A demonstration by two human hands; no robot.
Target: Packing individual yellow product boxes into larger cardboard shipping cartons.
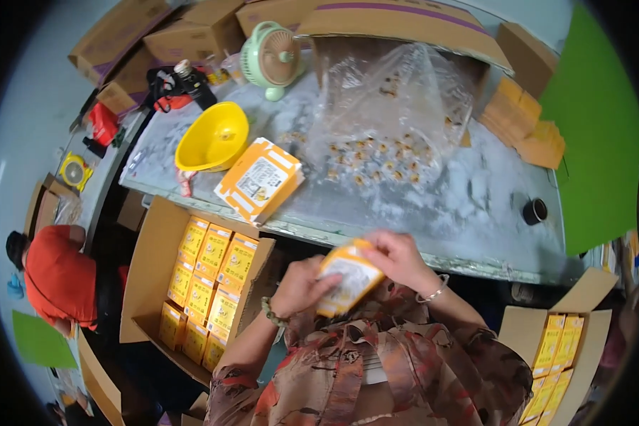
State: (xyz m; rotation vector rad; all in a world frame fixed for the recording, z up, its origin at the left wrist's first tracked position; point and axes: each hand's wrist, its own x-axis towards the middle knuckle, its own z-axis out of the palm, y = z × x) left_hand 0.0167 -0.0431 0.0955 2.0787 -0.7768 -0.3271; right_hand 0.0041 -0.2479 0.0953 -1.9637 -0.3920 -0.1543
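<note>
Close in front of my body I hold a small yellow-and-white carton (350,278), slightly smeared by motion. My left hand (299,285) grips its left side, the thumb lying over the white panel. My right hand (397,259) pinches its upper right corner. Whether the carton's flaps are folded in cannot be made out. Another orange-and-white carton (261,181) lies at the table's front edge, beyond my left hand. Below it, to the left, stands an open cardboard box (143,295) packed with several upright yellow cartons (199,292).
On the table (476,213) are a yellow basin (204,142), a green fan (271,60), a clear plastic bag (397,106) of small pieces, flat orange cardboard (518,117) and a black cup (534,211). Another open box (593,341) stands lower right. A person in red (62,273) works at left.
</note>
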